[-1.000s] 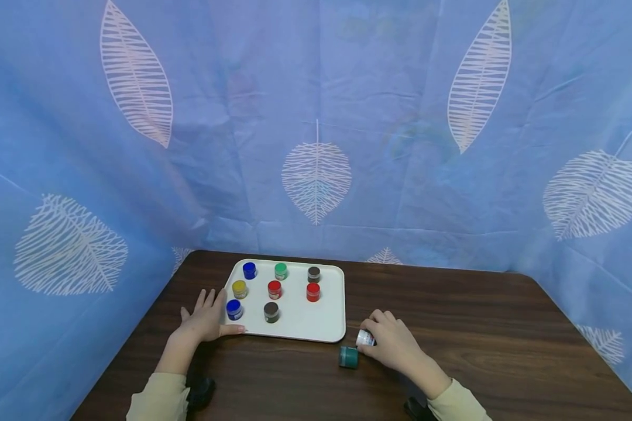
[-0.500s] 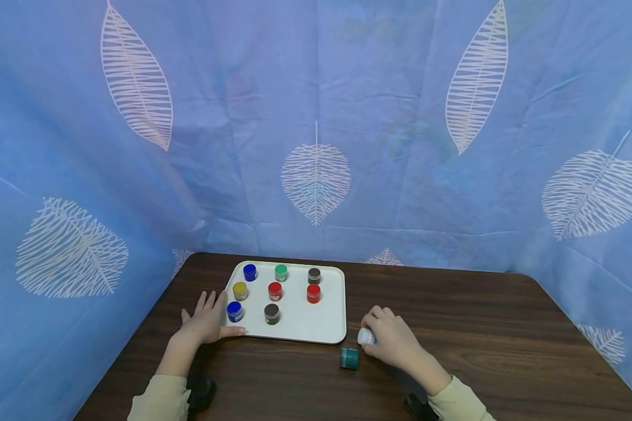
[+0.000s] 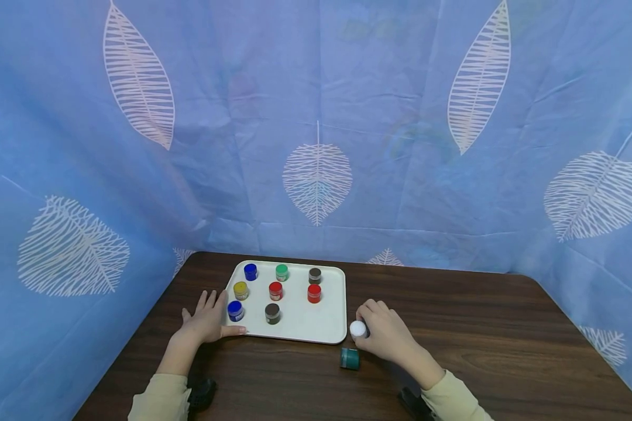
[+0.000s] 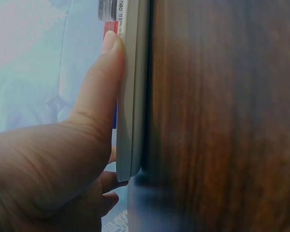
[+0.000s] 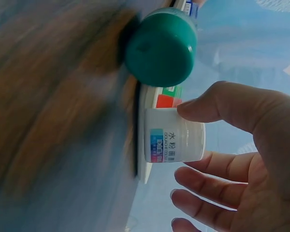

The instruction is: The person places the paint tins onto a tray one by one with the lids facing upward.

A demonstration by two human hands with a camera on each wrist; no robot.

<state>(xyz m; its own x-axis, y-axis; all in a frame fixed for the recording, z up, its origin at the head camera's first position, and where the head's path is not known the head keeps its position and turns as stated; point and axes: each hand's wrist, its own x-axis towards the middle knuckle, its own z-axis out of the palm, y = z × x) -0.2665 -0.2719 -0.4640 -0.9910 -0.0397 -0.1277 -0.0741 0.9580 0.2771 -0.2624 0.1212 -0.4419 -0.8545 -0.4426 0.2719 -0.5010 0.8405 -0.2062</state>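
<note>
My right hand (image 3: 384,333) pinches a small white gouache paint jar (image 3: 357,329) between thumb and fingers, just off the tray's right edge. In the right wrist view the white jar (image 5: 162,140) is upright, with its printed label showing. A teal-green paint jar (image 3: 350,358) lies on its side on the table, close to that hand. My left hand (image 3: 204,320) rests at the near left corner of the white tray (image 3: 305,324), fingers spread along the left side. Its thumb (image 4: 99,82) lies straight along the front rim, as the left wrist view shows.
On the tray stand several paint jars: blue (image 3: 235,311), yellow (image 3: 240,290), green (image 3: 281,272), red (image 3: 313,293) and dark brown (image 3: 272,313). The dark wooden table (image 3: 479,327) reaches back to a blue curtain (image 3: 400,175) with white leaf prints.
The white jar has turned from lying tilted to standing with its white lid up, and has shifted slightly left with my right hand. My left hand and the tray stay put.
</note>
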